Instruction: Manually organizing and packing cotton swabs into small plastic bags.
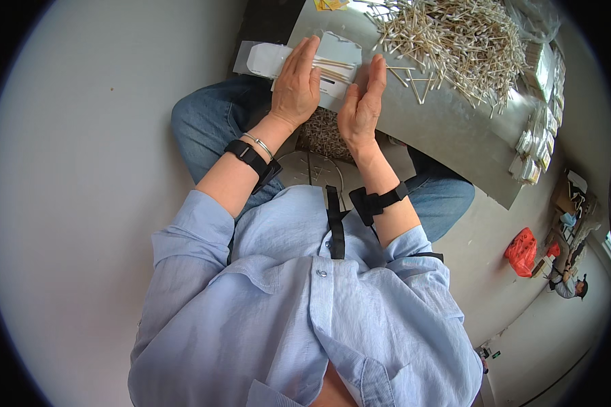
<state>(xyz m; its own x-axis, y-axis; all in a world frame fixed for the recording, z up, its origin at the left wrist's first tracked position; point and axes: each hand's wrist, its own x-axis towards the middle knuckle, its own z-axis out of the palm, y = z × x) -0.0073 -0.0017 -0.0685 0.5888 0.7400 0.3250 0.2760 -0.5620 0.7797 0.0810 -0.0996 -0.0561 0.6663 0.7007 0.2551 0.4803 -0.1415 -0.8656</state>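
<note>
Several cotton swabs (335, 70) with pale wooden sticks lie side by side between my two hands, over a white card or flattened box (339, 47). My left hand (296, 87) stands at one end of these swabs, its fingers stretched out and close together. Facing it at the other end is my right hand (362, 103), fingers straight and thumb apart. Whether either palm presses on the swab tips, I cannot tell. White paper packaging (268, 60) reaches out beyond my left fingers, partly covered by them.
A big heap of loose cotton swabs (455, 41) covers the far right of the metal table (448, 132). Small white packs (538, 146) are stacked along its right edge. Below the near edge, more swabs (324, 132) fill a container. A red bag (521, 252) and another person (569, 286) are farther right.
</note>
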